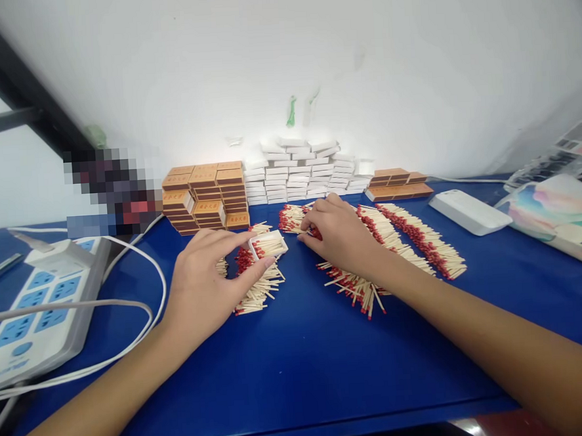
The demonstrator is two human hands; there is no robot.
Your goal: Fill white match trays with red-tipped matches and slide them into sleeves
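Note:
My left hand (203, 279) pinches a small white matchbox tray (268, 245) between thumb and forefinger; the tray lies on the blue table and holds several red-tipped matches. Under and beside this hand lies a loose heap of matches (256, 292). My right hand (341, 233) rests palm down on another spread of matches (354, 286), its fingertips curled over a bunch of matches (294, 219) right of the tray. I cannot see whether those fingers grip any.
Long rows of matches (423, 239) run to the right. Orange matchbox sleeves (205, 197), white inner trays (298, 171) and more sleeves (398, 184) are stacked along the wall. A power strip (35, 306) with cables lies left, a white device (468, 211) and a colourful pouch (557, 218) right.

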